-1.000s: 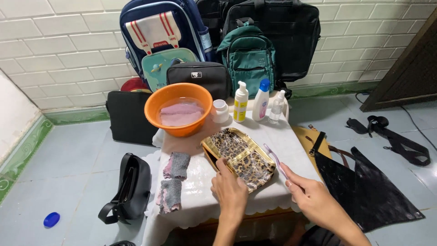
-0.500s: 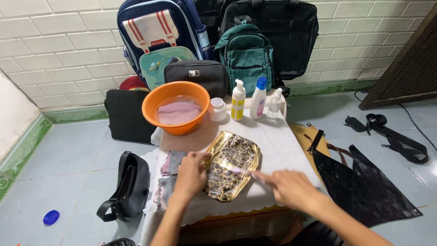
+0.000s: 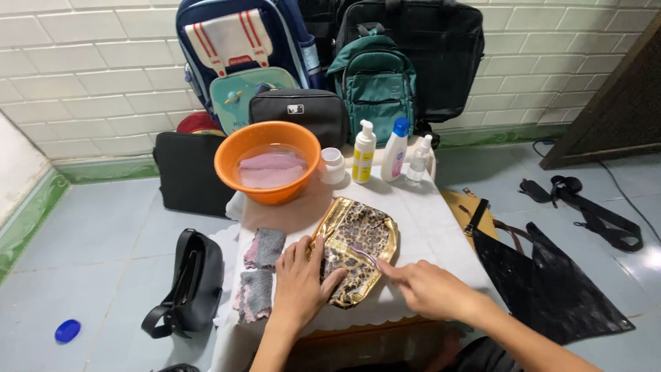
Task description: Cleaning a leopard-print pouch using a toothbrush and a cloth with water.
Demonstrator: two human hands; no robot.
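Both hands are sliding lower on the shiny gold leopard-print pouch (image 3: 354, 251): left hand (image 3: 301, 275) pressing it flat, fingers open; right hand (image 3: 428, 289) pinching a purple toothbrush (image 3: 363, 253), best brushing gently.

Home corner, tiled floor (image 3: 103, 227); white tile wall (image 3: 89, 76); bags stacked behind small cloth-covered table (image 3: 441, 220).
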